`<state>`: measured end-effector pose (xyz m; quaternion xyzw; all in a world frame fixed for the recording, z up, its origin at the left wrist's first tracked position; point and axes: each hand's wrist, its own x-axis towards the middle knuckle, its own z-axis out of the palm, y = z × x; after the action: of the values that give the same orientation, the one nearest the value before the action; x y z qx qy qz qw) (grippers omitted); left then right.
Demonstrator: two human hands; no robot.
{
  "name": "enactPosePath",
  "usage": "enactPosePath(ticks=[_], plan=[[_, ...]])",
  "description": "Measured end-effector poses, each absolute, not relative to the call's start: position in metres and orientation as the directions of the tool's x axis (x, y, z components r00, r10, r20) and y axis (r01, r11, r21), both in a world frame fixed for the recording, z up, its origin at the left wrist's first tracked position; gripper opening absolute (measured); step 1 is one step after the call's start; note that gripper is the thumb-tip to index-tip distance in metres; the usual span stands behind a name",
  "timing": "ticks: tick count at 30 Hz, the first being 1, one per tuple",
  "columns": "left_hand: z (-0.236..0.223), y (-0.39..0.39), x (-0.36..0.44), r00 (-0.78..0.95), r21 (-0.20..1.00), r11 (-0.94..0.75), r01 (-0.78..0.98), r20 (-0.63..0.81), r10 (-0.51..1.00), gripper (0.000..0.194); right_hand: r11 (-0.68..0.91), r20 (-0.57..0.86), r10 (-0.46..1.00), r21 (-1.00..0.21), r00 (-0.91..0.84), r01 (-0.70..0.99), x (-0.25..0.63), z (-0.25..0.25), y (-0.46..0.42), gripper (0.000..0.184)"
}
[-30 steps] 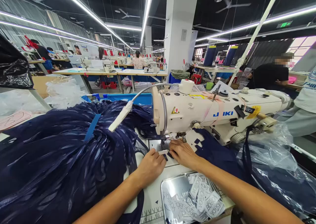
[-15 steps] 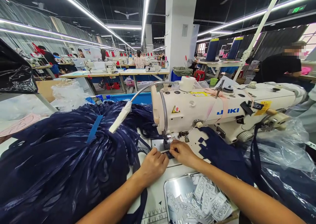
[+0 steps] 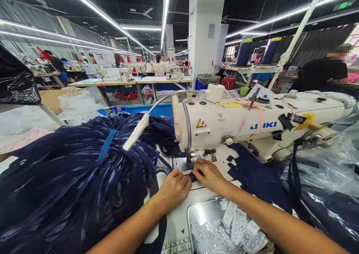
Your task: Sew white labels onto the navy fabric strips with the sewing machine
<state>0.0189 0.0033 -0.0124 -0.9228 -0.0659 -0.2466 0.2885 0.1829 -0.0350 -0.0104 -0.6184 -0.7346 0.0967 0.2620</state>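
Observation:
At the front of the needle area of a white sewing machine (image 3: 224, 119), my left hand (image 3: 175, 188) and my right hand (image 3: 209, 175) are both closed in a pinch. A narrow white label (image 3: 186, 172) spans the gap between my fingertips, over a bit of navy fabric partly hidden by my hands. The presser foot (image 3: 190, 161) stands just beyond the label. Below my right forearm, a metal tray (image 3: 200, 207) holds several loose white printed labels (image 3: 248, 233). A large heap of navy fabric (image 3: 92, 172) lies left of my left hand.
Navy fabric pieces (image 3: 252, 172) lie under the machine arm, with clear plastic (image 3: 331, 168) at the right. A bendable lamp (image 3: 136, 132) hangs over the heap. Thread cones (image 3: 244, 53) stand behind. A person in black (image 3: 316, 73) is at the far right.
The white label between my fingertips shows more plainly now. My right hand's fingers have shifted slightly, while my left hand stays nearly in place. The view has moved a little.

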Motion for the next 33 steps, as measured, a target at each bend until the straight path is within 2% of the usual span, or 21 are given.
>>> enactPosePath(ticks=[4, 7, 9, 14, 16, 20, 22, 28, 33], plan=[[-0.014, 0.003, 0.02, 0.876, -0.497, -0.824, 0.271, 0.482, -0.003, 0.026, 0.29, 0.277, 0.949, -0.591, -0.148, 0.753, 0.191, -0.012, -0.036, 0.017], [-0.015, 0.003, 0.02, 0.892, -0.489, -0.832, 0.26, 0.453, 0.013, 0.024, 0.346, 0.286, 0.935, -0.59, -0.211, 0.73, 0.196, -0.013, -0.04, 0.017], [-0.016, 0.003, 0.02, 0.902, -0.481, -0.838, 0.257, 0.431, 0.029, 0.022, 0.379, 0.295, 0.92, -0.51, -0.257, 0.772, 0.196, -0.013, -0.045, 0.016], [-0.018, 0.004, 0.02, 0.906, -0.46, -0.849, 0.259, 0.42, 0.049, 0.022, 0.452, 0.348, 0.864, -0.22, -0.363, 0.864, 0.188, -0.015, -0.055, 0.019], [-0.018, 0.005, 0.02, 0.912, -0.453, -0.854, 0.256, 0.407, 0.057, 0.022, 0.455, 0.35, 0.858, -0.177, -0.377, 0.873, 0.186, -0.016, -0.056, 0.02], [-0.02, 0.006, 0.021, 0.92, -0.446, -0.861, 0.247, 0.388, 0.063, 0.02, 0.451, 0.339, 0.879, -0.364, -0.336, 0.815, 0.187, -0.015, -0.055, 0.021], [-0.02, 0.007, 0.022, 0.92, -0.439, -0.865, 0.242, 0.387, 0.061, 0.02, 0.44, 0.333, 0.886, -0.385, -0.323, 0.811, 0.186, -0.015, -0.056, 0.02], [-0.009, 0.004, 0.014, 0.91, -0.369, -0.886, 0.279, 0.397, 0.122, 0.015, 0.404, 0.312, 0.869, 0.003, -0.385, 0.915, 0.176, -0.021, -0.063, 0.018], [0.001, 0.001, -0.002, 0.905, -0.173, -0.947, 0.271, 0.383, 0.188, 0.006, 0.579, 0.276, 0.758, 0.131, -0.59, 0.805, 0.194, -0.012, -0.052, 0.022]])
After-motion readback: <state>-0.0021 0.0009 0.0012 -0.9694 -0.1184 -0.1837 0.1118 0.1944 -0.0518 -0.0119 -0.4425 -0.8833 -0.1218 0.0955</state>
